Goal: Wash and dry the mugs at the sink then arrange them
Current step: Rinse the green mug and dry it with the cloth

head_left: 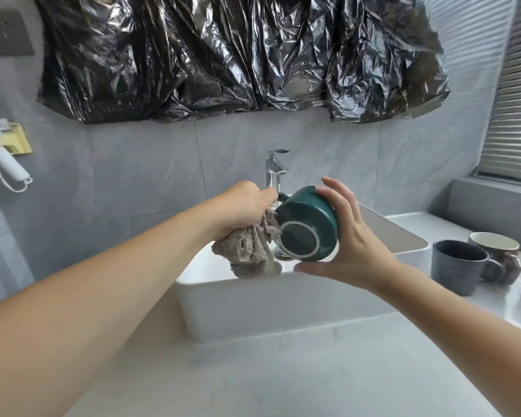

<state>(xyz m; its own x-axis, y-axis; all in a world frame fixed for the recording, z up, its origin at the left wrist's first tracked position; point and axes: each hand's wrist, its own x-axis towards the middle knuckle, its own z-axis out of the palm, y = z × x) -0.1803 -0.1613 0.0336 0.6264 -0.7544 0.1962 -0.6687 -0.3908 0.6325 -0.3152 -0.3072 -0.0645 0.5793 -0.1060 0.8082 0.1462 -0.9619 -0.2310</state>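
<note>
A dark green mug [309,219] is held on its side above the white sink [253,305], its base turned toward me. My right hand [348,236] cradles it from the right, thumb under the base and fingers spread over the wall. My left hand [242,210] grips a bunched grey-brown cloth [248,251] against the mug's left side, near the handle. On the counter to the right stand a dark grey mug [456,267] and, behind it, a mug with a cream inside [494,246].
A chrome tap [275,171] stands behind the sink; I see no water running. Crumpled black plastic [238,55] covers the wall above. A white hair dryer [0,158] hangs at the left. Pale counter [283,380] runs in front. Window blinds [515,100] are at the right.
</note>
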